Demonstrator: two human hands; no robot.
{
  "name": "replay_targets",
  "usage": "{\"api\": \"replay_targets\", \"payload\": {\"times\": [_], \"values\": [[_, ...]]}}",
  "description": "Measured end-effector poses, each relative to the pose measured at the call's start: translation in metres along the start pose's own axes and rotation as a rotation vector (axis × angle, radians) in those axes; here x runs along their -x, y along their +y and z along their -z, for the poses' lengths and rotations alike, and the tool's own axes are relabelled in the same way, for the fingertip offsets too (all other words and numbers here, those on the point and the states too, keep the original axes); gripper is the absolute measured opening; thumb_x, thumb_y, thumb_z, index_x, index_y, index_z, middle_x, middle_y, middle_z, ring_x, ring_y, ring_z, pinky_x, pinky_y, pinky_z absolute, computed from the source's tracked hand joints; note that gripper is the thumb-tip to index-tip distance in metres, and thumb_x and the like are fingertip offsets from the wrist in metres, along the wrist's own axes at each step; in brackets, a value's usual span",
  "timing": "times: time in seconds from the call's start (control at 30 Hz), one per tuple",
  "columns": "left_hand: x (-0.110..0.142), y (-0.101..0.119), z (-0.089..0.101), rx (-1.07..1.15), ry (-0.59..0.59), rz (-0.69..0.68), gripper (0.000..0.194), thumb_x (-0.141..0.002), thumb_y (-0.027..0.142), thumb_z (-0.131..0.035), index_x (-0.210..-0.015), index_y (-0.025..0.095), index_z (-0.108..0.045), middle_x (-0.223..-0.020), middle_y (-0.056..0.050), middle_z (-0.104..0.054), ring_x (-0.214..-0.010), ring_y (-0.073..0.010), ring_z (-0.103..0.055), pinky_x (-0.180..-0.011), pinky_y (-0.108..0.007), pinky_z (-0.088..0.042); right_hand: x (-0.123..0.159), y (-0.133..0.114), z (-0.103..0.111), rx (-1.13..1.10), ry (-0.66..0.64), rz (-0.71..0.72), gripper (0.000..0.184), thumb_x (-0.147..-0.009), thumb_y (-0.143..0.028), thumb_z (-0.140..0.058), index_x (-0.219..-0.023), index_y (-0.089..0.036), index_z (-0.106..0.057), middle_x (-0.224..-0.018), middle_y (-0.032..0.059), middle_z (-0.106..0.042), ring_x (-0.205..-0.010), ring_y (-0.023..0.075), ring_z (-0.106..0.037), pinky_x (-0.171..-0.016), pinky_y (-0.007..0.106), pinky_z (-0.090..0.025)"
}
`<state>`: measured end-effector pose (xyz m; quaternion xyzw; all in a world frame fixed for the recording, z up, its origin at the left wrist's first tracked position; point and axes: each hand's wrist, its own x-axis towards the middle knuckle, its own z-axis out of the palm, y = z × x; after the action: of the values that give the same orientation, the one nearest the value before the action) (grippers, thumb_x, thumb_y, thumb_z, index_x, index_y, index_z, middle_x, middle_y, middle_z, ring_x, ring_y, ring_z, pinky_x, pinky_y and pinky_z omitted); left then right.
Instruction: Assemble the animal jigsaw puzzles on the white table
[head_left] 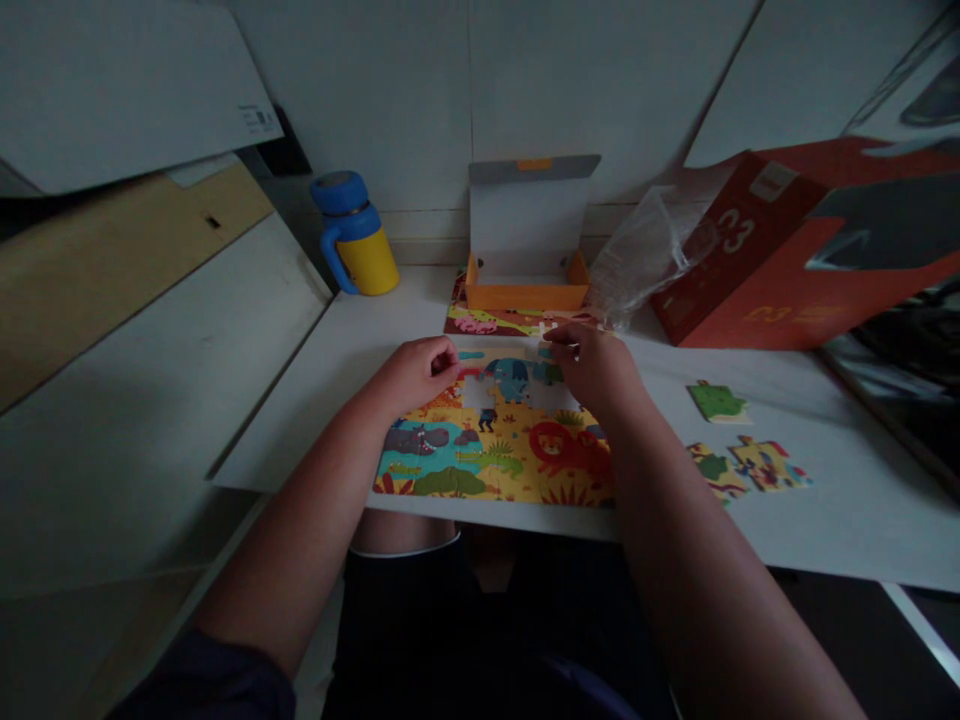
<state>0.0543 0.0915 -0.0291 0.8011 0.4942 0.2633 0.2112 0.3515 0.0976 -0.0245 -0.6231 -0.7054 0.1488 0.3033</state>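
A jigsaw puzzle (pixel 517 450) with a hippo, a lion and a blue elephant lies partly assembled on the white table, with gaps in its upper part. My left hand (pixel 421 378) is closed at the puzzle's upper left edge, fingers curled inward; whatever may be in them is hidden. Over the upper right part, my right hand (pixel 600 368) is closed in a pinch on a puzzle piece (pixel 549 368), mostly covered by the fingers. To the right lie a green puzzle piece (pixel 718 402) and a few joined or overlapping pieces (pixel 769 463).
Behind the puzzle stands an orange box (pixel 525 296) with its lid up, on a colourful printed sheet (pixel 480 322). A blue and yellow mug (pixel 366 250) stands back left. Clear plastic wrap (pixel 637 250) leans by a large red box (pixel 757 250). The table's front edge (pixel 495 512) is near my lap.
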Motion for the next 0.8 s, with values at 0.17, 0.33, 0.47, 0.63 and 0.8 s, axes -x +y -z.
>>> {"api": "replay_targets", "payload": {"times": [0.17,0.33,0.47,0.63,0.8], "values": [[0.000,0.000,-0.001,-0.009,0.004,0.013,0.010,-0.094,0.024,-0.071,-0.089,0.021,-0.064,-0.076,0.002,-0.065,-0.065,-0.0131,-0.055,-0.064,-0.028,-0.041,-0.005,0.000,-0.010,0.039,0.031,0.053,0.033,-0.087,-0.012,-0.066,-0.117,-0.017,-0.078,-0.115,0.0121,-0.078,-0.094,0.0259,-0.069,-0.090,0.038,-0.052],[-0.001,0.000,-0.001,-0.022,0.004,0.019,0.008,-0.094,0.023,-0.070,-0.090,0.021,-0.065,-0.076,0.002,-0.066,-0.066,-0.0134,-0.056,-0.064,-0.028,-0.042,-0.009,-0.001,-0.018,0.071,0.042,0.050,0.030,-0.088,-0.013,-0.065,-0.115,-0.016,-0.077,-0.117,0.0160,-0.073,-0.103,0.0284,-0.067,-0.097,0.040,-0.052],[-0.001,-0.001,-0.001,-0.031,-0.002,0.013,0.008,-0.094,0.025,-0.070,-0.090,0.021,-0.065,-0.076,0.002,-0.065,-0.066,-0.0135,-0.056,-0.063,-0.028,-0.041,-0.009,-0.004,-0.023,0.122,0.021,0.024,0.030,-0.091,-0.012,-0.060,-0.116,-0.016,-0.078,-0.121,0.0167,-0.072,-0.110,0.0282,-0.066,-0.100,0.038,-0.050],[0.000,0.000,0.000,-0.025,0.000,0.015,0.010,-0.096,0.028,-0.070,-0.091,0.021,-0.065,-0.076,0.002,-0.065,-0.067,-0.0140,-0.057,-0.063,-0.028,-0.042,-0.005,-0.009,-0.022,0.178,-0.040,0.015,0.029,-0.097,-0.016,-0.057,-0.115,-0.017,-0.080,-0.123,0.0172,-0.071,-0.112,0.0277,-0.066,-0.102,0.037,-0.049],[0.000,0.003,0.001,-0.033,0.004,0.019,0.007,-0.094,0.025,-0.070,-0.090,0.021,-0.065,-0.077,0.002,-0.066,-0.068,-0.0140,-0.058,-0.065,-0.028,-0.043,-0.002,-0.012,-0.021,0.178,-0.051,0.011,0.025,-0.097,-0.024,-0.066,-0.116,-0.017,-0.080,-0.128,0.0177,-0.067,-0.115,0.0282,-0.065,-0.107,0.037,-0.047]]}}
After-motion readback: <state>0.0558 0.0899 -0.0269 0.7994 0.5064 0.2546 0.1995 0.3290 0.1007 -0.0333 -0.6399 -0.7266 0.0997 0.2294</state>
